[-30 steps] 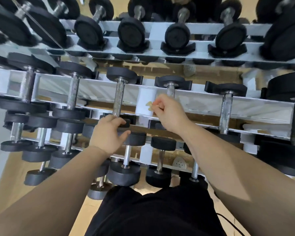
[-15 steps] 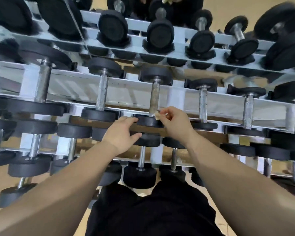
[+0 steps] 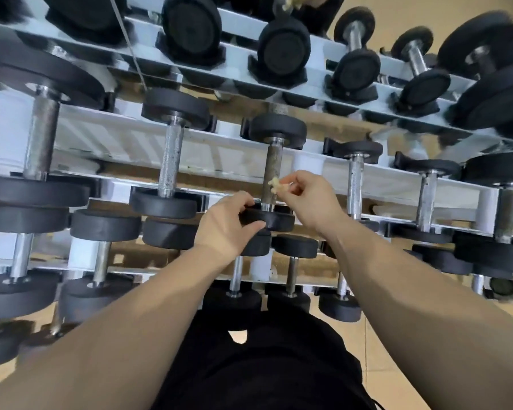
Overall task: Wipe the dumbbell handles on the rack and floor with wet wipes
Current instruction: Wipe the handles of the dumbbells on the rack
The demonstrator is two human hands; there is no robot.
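Rubber head (image 3: 279,221): likely heavy, clasped by left hand (image 3: 225,229).
Wet wipe (image 3: 275,184): soft, pinched by right hand (image 3: 314,202) at handle (image 3: 271,164).

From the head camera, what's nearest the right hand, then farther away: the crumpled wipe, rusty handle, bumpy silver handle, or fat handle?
1. Crumpled wipe: pinched in the right hand.
2. Rusty handle: just left, right beside the wipe.
3. Bumpy silver handle: farther left.
4. Fat handle: far left.
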